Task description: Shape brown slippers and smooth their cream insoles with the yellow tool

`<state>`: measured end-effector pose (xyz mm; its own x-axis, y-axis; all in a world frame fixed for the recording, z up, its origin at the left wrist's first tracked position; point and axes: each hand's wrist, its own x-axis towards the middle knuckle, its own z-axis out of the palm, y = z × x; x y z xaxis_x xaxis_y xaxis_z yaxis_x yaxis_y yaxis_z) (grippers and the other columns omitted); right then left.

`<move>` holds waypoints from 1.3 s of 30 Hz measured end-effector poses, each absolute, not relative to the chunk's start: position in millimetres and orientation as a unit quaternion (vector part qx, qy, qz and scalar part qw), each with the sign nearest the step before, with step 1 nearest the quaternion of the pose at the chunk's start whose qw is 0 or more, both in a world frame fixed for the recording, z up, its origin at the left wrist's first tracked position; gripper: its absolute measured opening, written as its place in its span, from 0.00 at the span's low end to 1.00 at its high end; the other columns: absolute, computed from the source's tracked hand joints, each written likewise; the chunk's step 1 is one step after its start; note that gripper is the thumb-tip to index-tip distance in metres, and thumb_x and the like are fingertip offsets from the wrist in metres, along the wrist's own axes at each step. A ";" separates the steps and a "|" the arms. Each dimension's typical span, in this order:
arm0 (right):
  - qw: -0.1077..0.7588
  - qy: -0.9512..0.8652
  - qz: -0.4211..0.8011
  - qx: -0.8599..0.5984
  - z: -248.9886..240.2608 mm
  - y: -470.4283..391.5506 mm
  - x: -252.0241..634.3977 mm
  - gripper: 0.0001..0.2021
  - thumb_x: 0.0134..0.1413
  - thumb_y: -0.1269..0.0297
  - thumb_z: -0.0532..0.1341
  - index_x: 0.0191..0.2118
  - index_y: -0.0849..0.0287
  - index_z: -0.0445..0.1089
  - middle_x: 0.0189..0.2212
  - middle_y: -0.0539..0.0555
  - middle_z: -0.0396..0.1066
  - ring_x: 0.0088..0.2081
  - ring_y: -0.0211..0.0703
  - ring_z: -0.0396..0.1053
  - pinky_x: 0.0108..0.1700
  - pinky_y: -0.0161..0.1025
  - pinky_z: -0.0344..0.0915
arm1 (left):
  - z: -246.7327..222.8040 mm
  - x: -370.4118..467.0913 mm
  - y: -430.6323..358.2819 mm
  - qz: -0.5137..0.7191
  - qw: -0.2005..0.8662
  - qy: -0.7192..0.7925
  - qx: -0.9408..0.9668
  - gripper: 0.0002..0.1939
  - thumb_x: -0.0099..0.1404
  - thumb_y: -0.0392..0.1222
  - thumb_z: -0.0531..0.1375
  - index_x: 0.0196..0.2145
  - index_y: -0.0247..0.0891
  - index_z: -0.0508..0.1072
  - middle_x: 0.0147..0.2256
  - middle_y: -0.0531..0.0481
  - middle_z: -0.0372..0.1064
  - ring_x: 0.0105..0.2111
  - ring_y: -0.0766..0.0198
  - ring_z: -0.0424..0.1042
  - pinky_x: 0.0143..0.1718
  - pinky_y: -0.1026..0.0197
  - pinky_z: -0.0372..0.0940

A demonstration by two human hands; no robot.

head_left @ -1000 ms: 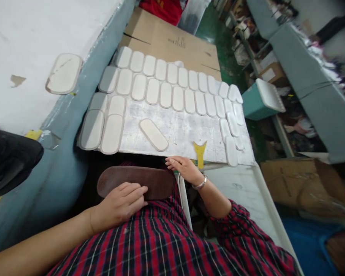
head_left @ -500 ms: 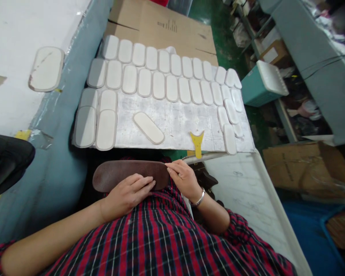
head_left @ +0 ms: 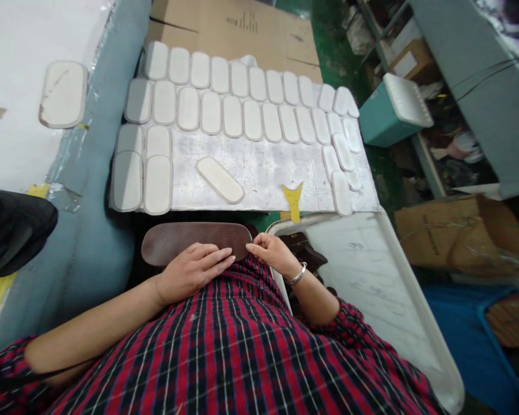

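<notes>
A long brown leather piece point(head_left: 177, 239) with rounded ends lies across my lap, near the front edge of the board. My left hand point(head_left: 196, 268) rests flat on its lower edge, fingers stretched toward the right. At the piece's right end my right hand point(head_left: 270, 251) pinches the rim between thumb and fingers. Beyond them, a single white oval piece point(head_left: 220, 180) lies aslant on the pale board point(head_left: 259, 173). A yellow forked piece point(head_left: 292, 202) sits at the board's front edge.
Rows of white oval pieces point(head_left: 211, 112) cover the board's back and sides. A white tray point(head_left: 393, 253) with dark pieces stands at the right. On the left are a table point(head_left: 86, 190) and a black object point(head_left: 15, 230). Cardboard boxes point(head_left: 458, 236) and a blue bin point(head_left: 458, 334) stand farther right.
The view has shifted slightly, so the board and the brown piece sit higher in the picture. My right hand's fingers have moved a little at the piece's right end; my left hand stays on it.
</notes>
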<state>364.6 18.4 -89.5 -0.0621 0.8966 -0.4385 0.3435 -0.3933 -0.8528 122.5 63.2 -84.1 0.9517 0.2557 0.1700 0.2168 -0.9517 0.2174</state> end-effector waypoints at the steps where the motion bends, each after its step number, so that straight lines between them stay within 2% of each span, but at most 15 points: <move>1: 0.252 -0.493 0.537 -0.637 -89.7 17.1 363.8 0.16 0.49 0.50 0.59 0.26 0.60 0.61 0.18 0.44 0.59 0.20 0.31 0.56 0.22 0.30 0.53 | -83.7 123.6 62.7 0.099 0.097 0.123 0.983 0.22 0.67 0.35 0.48 0.58 0.41 0.58 0.54 0.45 0.62 0.48 0.57 0.62 0.46 0.54 0.59; 5: 0.236 -0.538 0.463 -0.664 -83.5 12.3 363.2 0.17 0.46 0.51 0.62 0.32 0.60 0.62 0.23 0.47 0.64 0.24 0.34 0.61 0.26 0.32 0.60 | -82.7 111.4 65.7 0.127 0.124 0.156 0.972 0.21 0.66 0.38 0.52 0.56 0.43 0.62 0.52 0.47 0.65 0.48 0.58 0.62 0.49 0.54 0.59; 8: 0.235 -0.637 0.320 -0.661 -72.2 14.6 362.7 0.23 0.47 0.54 0.63 0.46 0.62 0.61 0.40 0.57 0.68 0.39 0.43 0.67 0.42 0.41 0.65 | -82.9 77.1 71.7 0.180 0.134 0.235 0.946 0.19 0.62 0.42 0.58 0.52 0.43 0.67 0.50 0.47 0.67 0.49 0.57 0.62 0.51 0.52 0.58; 11: 0.193 -0.766 0.198 -0.581 -63.4 28.0 355.6 0.28 0.53 0.57 0.59 0.58 0.61 0.54 0.57 0.60 0.55 0.58 0.49 0.53 0.58 0.48 0.52 | -82.4 38.9 72.8 0.190 0.131 0.273 0.934 0.16 0.62 0.41 0.58 0.49 0.46 0.70 0.48 0.50 0.69 0.49 0.58 0.63 0.51 0.52 0.58; 13: 0.135 -0.823 0.162 -0.528 -62.2 40.6 346.0 0.28 0.57 0.56 0.55 0.61 0.59 0.52 0.61 0.56 0.49 0.61 0.49 0.45 0.61 0.49 0.47 | -83.0 23.0 70.5 0.180 0.138 0.267 0.937 0.17 0.63 0.38 0.57 0.50 0.47 0.69 0.49 0.51 0.68 0.50 0.58 0.62 0.51 0.52 0.58; 16: 0.062 -0.868 0.130 -0.475 -64.4 54.5 331.2 0.27 0.59 0.53 0.52 0.61 0.55 0.52 0.62 0.52 0.48 0.62 0.52 0.44 0.61 0.52 0.45 | -87.1 16.0 66.8 0.188 0.137 0.257 0.938 0.19 0.63 0.35 0.56 0.52 0.46 0.67 0.51 0.49 0.66 0.51 0.58 0.60 0.52 0.51 0.57; 20: 0.034 -0.891 0.071 -0.448 -64.4 53.7 321.8 0.24 0.61 0.54 0.49 0.61 0.51 0.52 0.62 0.49 0.47 0.64 0.55 0.38 0.61 0.57 0.39 | -94.5 19.0 64.0 0.224 0.121 0.256 0.932 0.19 0.63 0.35 0.56 0.52 0.45 0.67 0.50 0.48 0.67 0.50 0.59 0.61 0.52 0.51 0.57; 26: 0.034 -0.916 0.073 -0.394 -66.8 32.8 310.6 0.31 0.58 0.50 0.52 0.63 0.59 0.49 0.63 0.53 0.46 0.64 0.53 0.35 0.63 0.56 0.37 | -103.3 16.6 59.3 0.256 0.131 0.264 0.921 0.19 0.63 0.35 0.56 0.52 0.47 0.66 0.49 0.50 0.69 0.50 0.60 0.62 0.53 0.51 0.57; 28: 0.035 -0.915 0.082 -0.393 -68.3 28.1 307.2 0.33 0.57 0.50 0.54 0.63 0.61 0.48 0.63 0.55 0.45 0.64 0.53 0.36 0.63 0.55 0.38 | -106.3 14.5 56.7 0.271 0.153 0.304 0.900 0.20 0.62 0.38 0.58 0.52 0.48 0.66 0.49 0.50 0.68 0.51 0.60 0.62 0.55 0.50 0.56; 29: 0.036 -0.914 0.086 -0.395 -68.6 26.8 305.8 0.34 0.56 0.50 0.55 0.63 0.61 0.47 0.63 0.56 0.45 0.64 0.53 0.36 0.63 0.55 0.38 | -107.7 13.7 55.2 0.281 0.170 0.347 0.878 0.23 0.60 0.41 0.60 0.53 0.47 0.64 0.51 0.49 0.66 0.52 0.58 0.61 0.56 0.49 0.54; 31: 0.038 -0.914 0.096 -0.393 -68.1 26.4 302.9 0.36 0.54 0.48 0.56 0.63 0.61 0.47 0.63 0.56 0.45 0.64 0.54 0.37 0.63 0.55 0.39 | -110.7 13.1 52.4 0.303 0.239 0.457 0.802 0.36 0.55 0.48 0.64 0.59 0.43 0.56 0.57 0.44 0.58 0.56 0.54 0.57 0.58 0.47 0.52; 33: 0.038 -0.918 0.103 -0.381 -67.0 28.8 297.9 0.37 0.52 0.46 0.57 0.63 0.59 0.48 0.63 0.57 0.46 0.64 0.55 0.38 0.62 0.56 0.41 | -114.0 14.7 49.9 0.324 0.355 0.519 0.707 0.47 0.52 0.52 0.65 0.62 0.40 0.45 0.61 0.39 0.49 0.59 0.51 0.52 0.58 0.46 0.52; 34: 0.037 -0.921 0.106 -0.373 -66.5 30.9 294.1 0.37 0.52 0.46 0.57 0.63 0.59 0.49 0.63 0.56 0.45 0.64 0.55 0.38 0.62 0.56 0.41 | -115.7 16.5 48.8 0.331 0.417 0.518 0.669 0.49 0.52 0.53 0.64 0.63 0.39 0.42 0.61 0.38 0.47 0.59 0.51 0.51 0.58 0.47 0.52; 36: 0.035 -0.926 0.108 -0.361 -65.6 36.3 283.4 0.36 0.52 0.46 0.57 0.63 0.58 0.50 0.63 0.56 0.44 0.64 0.55 0.37 0.62 0.56 0.40 | -119.1 21.6 46.5 0.342 0.510 0.489 0.620 0.47 0.55 0.53 0.63 0.63 0.38 0.42 0.61 0.39 0.48 0.59 0.52 0.52 0.58 0.49 0.52; 39: 0.035 -0.929 0.111 -0.351 -64.7 45.2 262.7 0.36 0.52 0.45 0.56 0.62 0.59 0.50 0.63 0.56 0.44 0.64 0.56 0.37 0.62 0.56 0.40 | -121.7 29.8 43.1 0.359 0.552 0.481 0.579 0.40 0.58 0.50 0.60 0.62 0.39 0.46 0.60 0.41 0.51 0.58 0.53 0.54 0.60 0.49 0.50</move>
<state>262.7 45.2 -64.7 -0.7506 0.6606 -0.0134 0.6450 0.7282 -0.2316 29.8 43.1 -121.7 0.2789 0.9535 -0.1145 0.1604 0.0713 0.9845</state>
